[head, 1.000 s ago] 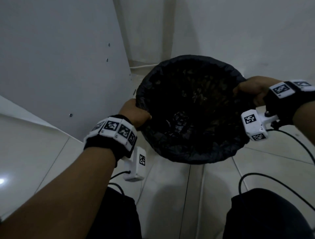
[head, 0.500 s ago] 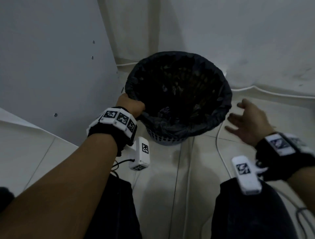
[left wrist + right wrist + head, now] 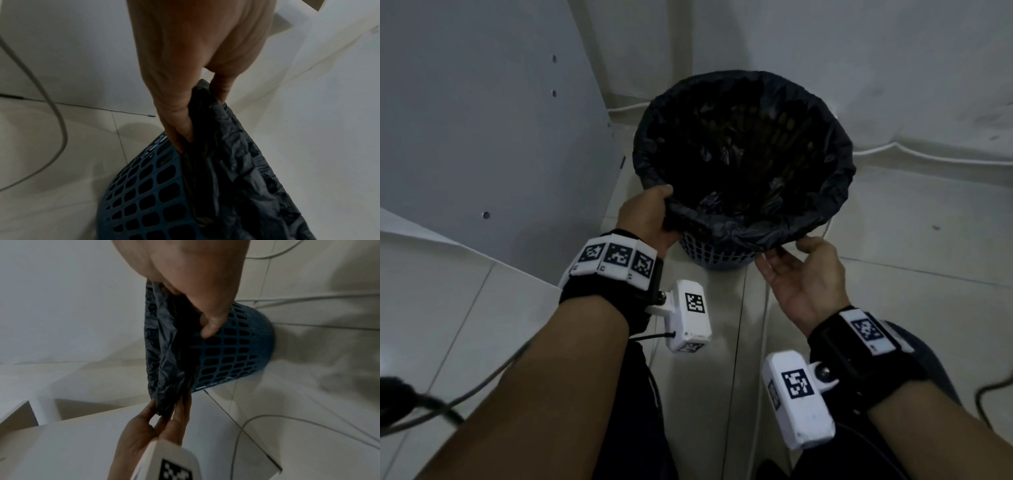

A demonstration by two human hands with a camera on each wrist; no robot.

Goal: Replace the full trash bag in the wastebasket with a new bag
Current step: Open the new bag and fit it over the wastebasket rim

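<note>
Head view: left hand (image 3: 650, 219) gripping folded-over edge of black trash bag (image 3: 835, 192) at near-left of wastebasket (image 3: 709, 251) rim, fingers curled round plastic. Right hand (image 3: 803, 274) palm up just below near-right edge, fingertips touching or nearly touching the overhang; loosely spread, nothing clamped yet. Basket standing upright on pale tiled floor (image 3: 893, 240) ahead of both hands, in corner by white panel (image 3: 482, 102) and wall. Long axis vertical, so likely pull is straight up. Left already attached, right the one needing to close in. Bag thin, crinkly, matte, gathered in ruffles over rim; contents dark, hard to read. White cable (image 3: 876, 150) along floor behind.

Left wrist view: left hand (image 3: 185, 73) pinching bunched bag (image 3: 236, 162) film between thumb and fingers, directly over basket (image 3: 148, 194) wall. Blue plastic lattice, rounded rectangular holes, rigid. Grey cable (image 3: 51, 97) curving across tiles at left.

Right wrist view: right hand (image 3: 195, 280) lying along bag (image 3: 164, 353) overhang, one fingertip resting on lattice of basket (image 3: 236, 345) just under the film; fingers fairly straight, no pinch visible. Left hand (image 3: 148, 431) at far side of rim, pinching bag edge. Basket tapering toward base. Judgement: bag not yet lifted, rim fold only starting to come free.
</note>
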